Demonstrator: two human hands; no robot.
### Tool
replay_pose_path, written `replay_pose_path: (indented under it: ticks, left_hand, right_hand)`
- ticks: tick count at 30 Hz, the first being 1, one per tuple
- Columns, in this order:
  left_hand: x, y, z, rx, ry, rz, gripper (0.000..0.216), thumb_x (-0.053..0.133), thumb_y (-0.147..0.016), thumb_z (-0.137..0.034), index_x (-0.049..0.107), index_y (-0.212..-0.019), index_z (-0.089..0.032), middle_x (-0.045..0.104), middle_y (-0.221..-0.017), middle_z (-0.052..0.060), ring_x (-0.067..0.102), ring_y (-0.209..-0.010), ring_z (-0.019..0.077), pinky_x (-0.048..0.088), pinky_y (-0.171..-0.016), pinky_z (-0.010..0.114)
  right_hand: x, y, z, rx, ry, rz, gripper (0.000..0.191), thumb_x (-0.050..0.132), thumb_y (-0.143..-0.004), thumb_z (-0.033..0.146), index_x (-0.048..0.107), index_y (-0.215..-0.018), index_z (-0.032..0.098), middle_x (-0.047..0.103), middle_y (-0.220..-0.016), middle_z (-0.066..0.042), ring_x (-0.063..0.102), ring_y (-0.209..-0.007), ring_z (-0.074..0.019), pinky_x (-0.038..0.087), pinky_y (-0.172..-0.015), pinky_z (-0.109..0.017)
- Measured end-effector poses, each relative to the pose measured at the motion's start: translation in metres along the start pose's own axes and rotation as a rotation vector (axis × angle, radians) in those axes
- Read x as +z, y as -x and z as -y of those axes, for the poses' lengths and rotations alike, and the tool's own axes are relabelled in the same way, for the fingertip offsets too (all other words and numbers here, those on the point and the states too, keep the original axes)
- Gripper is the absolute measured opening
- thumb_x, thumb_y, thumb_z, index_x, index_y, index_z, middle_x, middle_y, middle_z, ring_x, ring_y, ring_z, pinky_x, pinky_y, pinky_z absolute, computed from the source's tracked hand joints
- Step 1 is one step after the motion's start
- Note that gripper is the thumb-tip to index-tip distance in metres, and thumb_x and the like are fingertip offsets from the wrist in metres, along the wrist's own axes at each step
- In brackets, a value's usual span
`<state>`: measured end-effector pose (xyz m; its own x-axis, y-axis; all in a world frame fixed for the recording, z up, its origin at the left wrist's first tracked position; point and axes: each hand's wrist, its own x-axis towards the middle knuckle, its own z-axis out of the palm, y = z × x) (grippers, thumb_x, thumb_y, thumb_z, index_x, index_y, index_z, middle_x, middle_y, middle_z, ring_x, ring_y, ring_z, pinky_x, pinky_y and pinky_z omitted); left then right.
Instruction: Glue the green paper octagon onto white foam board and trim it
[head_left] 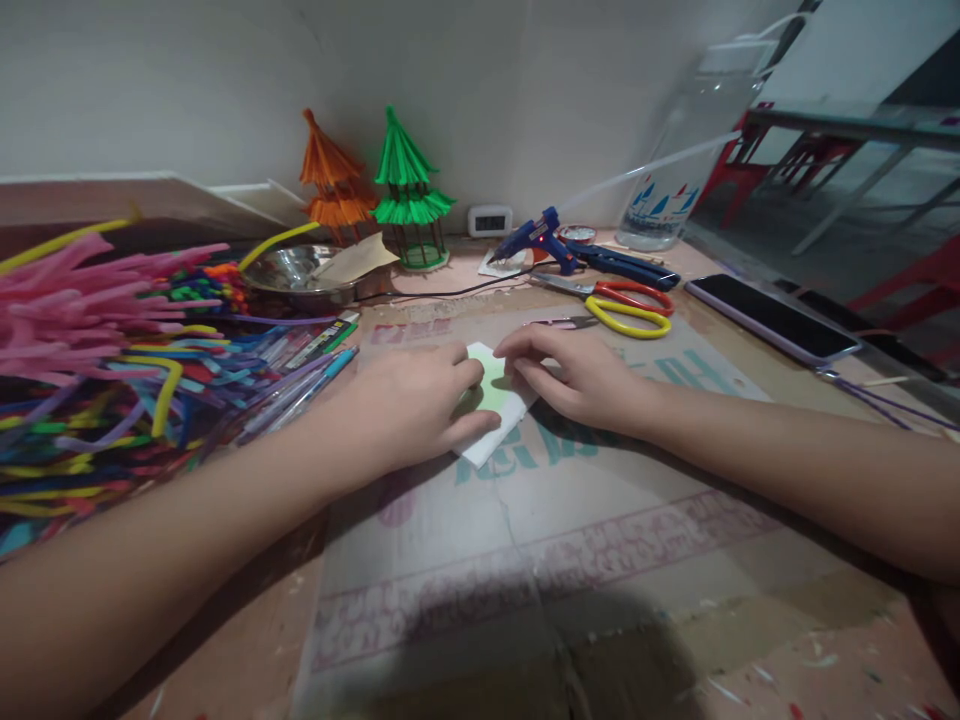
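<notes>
A small folded piece of white paper [478,455], with a light green patch [493,383] on its upper face, lies between my hands on the printed cardboard sheet. From the left, my left hand [416,400] grips the paper, its thumb on the lower edge and its other fingers bent. My right hand [574,378] has its thumb and curled index finger on the paper's right edge. Its remaining fingertips are hidden. Orange-and-yellow-handled scissors [628,307] lie beyond my right hand, with small snips [566,323] just in front of them.
Colourful pipe cleaners [90,320] crowd the left, beside pens [322,375] and a metal bowl [289,275]. Behind stand an orange pagoda [334,175], a green pagoda [411,190] and a small digital clock [490,220]. A blue glue gun [544,237], pliers [626,265], phone [772,318] and clear jug [667,180] are rightward.
</notes>
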<state>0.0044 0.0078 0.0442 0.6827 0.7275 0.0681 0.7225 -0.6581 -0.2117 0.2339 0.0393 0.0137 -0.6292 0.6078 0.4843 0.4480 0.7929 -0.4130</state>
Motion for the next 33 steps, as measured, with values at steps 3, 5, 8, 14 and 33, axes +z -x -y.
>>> replay_pose_path:
  ticks: [3, 5, 8, 14, 33]
  left_hand:
    - [-0.003, 0.0, -0.001, -0.001, 0.018, 0.007, 0.042, 0.046, -0.1, -0.054, 0.068, -0.106, -0.019, 0.066, -0.101, 0.007, 0.065, -0.082, 0.0246, 0.038, -0.06, 0.032]
    - [-0.004, 0.001, -0.001, -0.001, 0.031, 0.012, 0.038, 0.046, -0.101, -0.05, 0.068, -0.105, -0.019, 0.065, -0.1, 0.007, 0.065, -0.083, 0.0244, 0.039, -0.061, 0.033]
    - [-0.003, 0.0, -0.001, -0.006, 0.055, 0.019, 0.036, 0.047, -0.101, -0.048, 0.068, -0.104, -0.018, 0.065, -0.1, 0.008, 0.065, -0.084, 0.0243, 0.04, -0.063, 0.033]
    - [-0.005, -0.003, 0.002, -0.018, 0.12, 0.039, 0.036, 0.046, -0.101, -0.048, 0.067, -0.105, -0.019, 0.066, -0.103, 0.009, 0.067, -0.088, 0.0271, 0.043, -0.065, 0.035]
    - [-0.007, -0.003, 0.005, -0.069, 0.203, 0.077, 0.031, 0.052, -0.098, -0.045, 0.065, -0.101, -0.017, 0.067, -0.103, 0.01, 0.068, -0.094, 0.0315, 0.052, -0.076, 0.043]
  right_hand:
    - [0.0, 0.001, 0.0, -0.007, 0.012, -0.002, 0.021, 0.046, -0.096, 0.017, 0.063, -0.11, 0.017, 0.073, -0.092, -0.006, 0.066, -0.081, -0.0185, 0.049, -0.074, -0.031]
    - [0.0, 0.001, 0.001, -0.011, 0.009, -0.009, 0.021, 0.047, -0.096, 0.017, 0.063, -0.109, 0.018, 0.073, -0.092, -0.006, 0.066, -0.081, -0.0183, 0.05, -0.074, -0.031]
    - [-0.002, 0.0, 0.001, -0.004, -0.035, -0.026, 0.02, 0.048, -0.096, 0.016, 0.064, -0.108, 0.018, 0.073, -0.092, -0.005, 0.067, -0.081, -0.0173, 0.051, -0.075, -0.031]
    - [-0.024, -0.015, -0.019, 0.174, -0.017, -0.213, 0.014, 0.053, -0.09, 0.017, 0.063, -0.099, 0.019, 0.071, -0.089, -0.005, 0.067, -0.082, -0.0189, 0.052, -0.079, -0.034]
    - [-0.047, -0.101, -0.138, 0.72, 0.275, -0.075, 0.046, 0.079, -0.079, 0.036, 0.069, -0.116, 0.009, 0.075, -0.115, -0.019, 0.071, -0.103, -0.0299, 0.053, -0.088, -0.034]
